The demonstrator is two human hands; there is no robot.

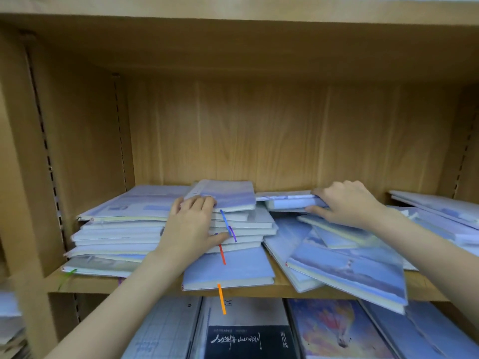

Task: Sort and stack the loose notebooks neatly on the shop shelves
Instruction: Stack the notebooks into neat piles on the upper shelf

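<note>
Head view: notebooks on wooden shelf (259, 287), sorting under way.

I log the left hand (193, 226) at frame centre, fingers curled over the middle stack (241, 229), thumb on its front edge, apparently steadying it. The right hand (347, 203), centre right, has its grip pinched on a loose notebook (290, 202), I judge to lift it across. Slumped notebooks (347, 268) overhang lower right; a tidier pile (119, 234) sits left.

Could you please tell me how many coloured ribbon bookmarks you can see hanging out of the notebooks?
5: blue ribbon, purple ribbon and red ribbon on the middle stack, orange ribbon below it, green ribbon far left. Others may be hidden.
</note>
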